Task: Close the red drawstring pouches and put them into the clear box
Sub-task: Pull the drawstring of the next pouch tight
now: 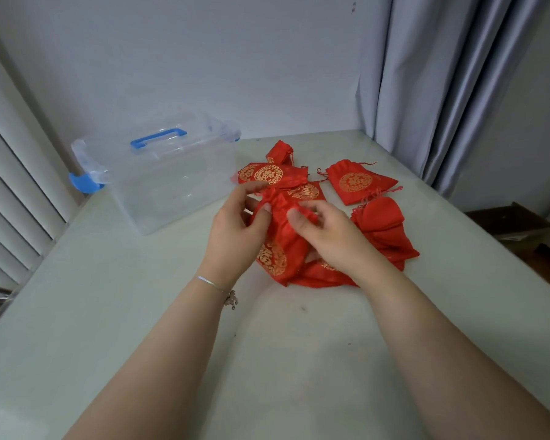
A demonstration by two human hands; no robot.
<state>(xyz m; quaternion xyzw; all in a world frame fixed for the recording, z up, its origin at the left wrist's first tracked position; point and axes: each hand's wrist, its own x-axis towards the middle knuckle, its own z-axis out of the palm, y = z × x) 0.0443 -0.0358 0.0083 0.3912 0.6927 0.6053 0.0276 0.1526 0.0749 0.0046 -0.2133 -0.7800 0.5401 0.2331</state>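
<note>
A red pouch with gold roundels [283, 239] is held above the table between both hands. My left hand [235, 227] pinches its gathered mouth on the left side. My right hand [324, 230] pinches the mouth on the right side, thumb on top. Several more red pouches lie around: a stack behind [267, 174], one flat to the right [356, 182], a crumpled one [385, 223] by my right hand, and one under my right wrist [321, 274]. The clear box [172, 185] with a blue handle stands open at the back left, with nothing visible inside.
The pale table [140, 312] meets a white wall at the back. Grey curtains [442, 90] hang at the right. The box lid with blue clips [86, 179] leans behind the box. A dark object [508, 220] sits on the floor past the table's right edge.
</note>
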